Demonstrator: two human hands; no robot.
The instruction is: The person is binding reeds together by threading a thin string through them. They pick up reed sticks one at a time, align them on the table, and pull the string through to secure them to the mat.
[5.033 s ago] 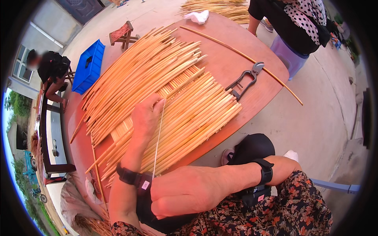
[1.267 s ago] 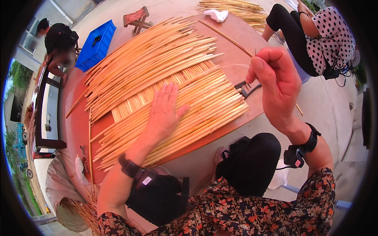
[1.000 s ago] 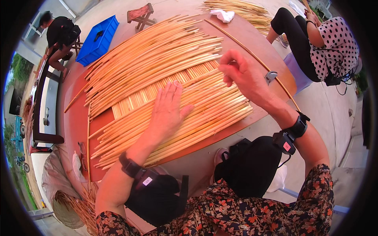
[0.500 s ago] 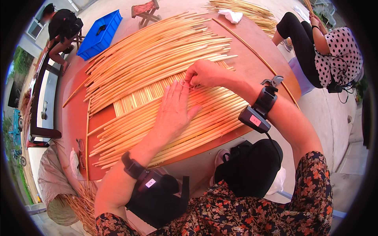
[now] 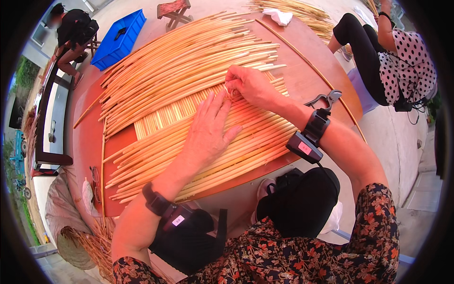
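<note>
Straw-coloured sticks (image 5: 255,142), laid in rows on the reddish table (image 5: 295,75). L hand (image 5: 205,130) presses flat on the lower rows, fingers extended and nearly together, thumb apart, gripping nothing. R hand (image 5: 248,87), raised out to the right approx. a sec. ago, is now beside the L fingertips, thumb and index pinched, apparently on white thread (image 5: 230,91); hence thread work now centres on the lower rows' upper edge. Table also bears shears (image 5: 334,96) (partly behind R forearm), a long stick (image 5: 295,51) and white cloth (image 5: 278,17). Bkgd.: blue crate (image 5: 128,43), folding stool (image 5: 174,8), co-worker in black (image 5: 74,29), another in dotted top (image 5: 410,61).
</note>
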